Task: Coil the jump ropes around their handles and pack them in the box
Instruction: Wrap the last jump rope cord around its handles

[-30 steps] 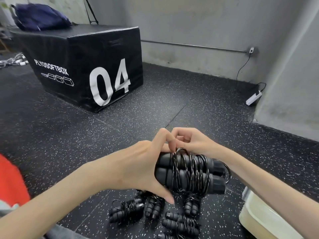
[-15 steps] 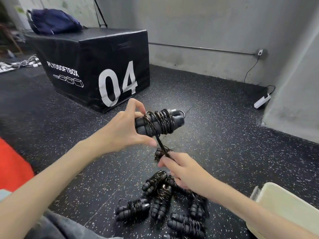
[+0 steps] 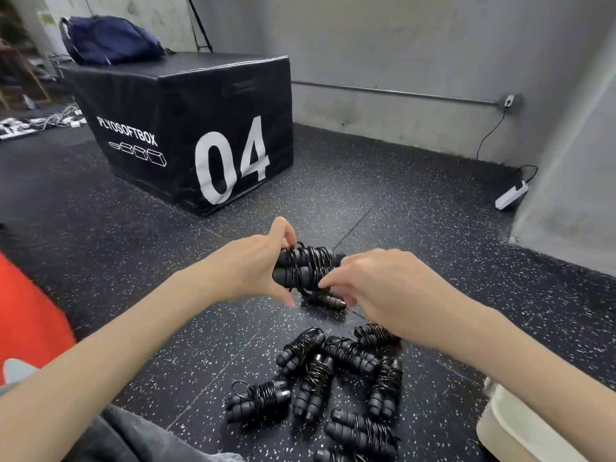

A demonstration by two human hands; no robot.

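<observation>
1. Even, soft indoor light fills the room; no lamp is in view.
2. Shadows are faint, pooling just under the plyo box (image 3: 200,135).
3. The box's black top carries a dull sheen.
4. Wide-angle bending curves the wall (image 3: 416,45) and pipe (image 3: 400,92).
5. Forearms at the lower edges look stretched and slightly soft.

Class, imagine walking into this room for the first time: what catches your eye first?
The big black plyo box marked 04 stands out at the back left. In the middle, the hands, left hand and right hand, hold a coiled jump rope above a pile of coiled ropes on the floor.
</observation>
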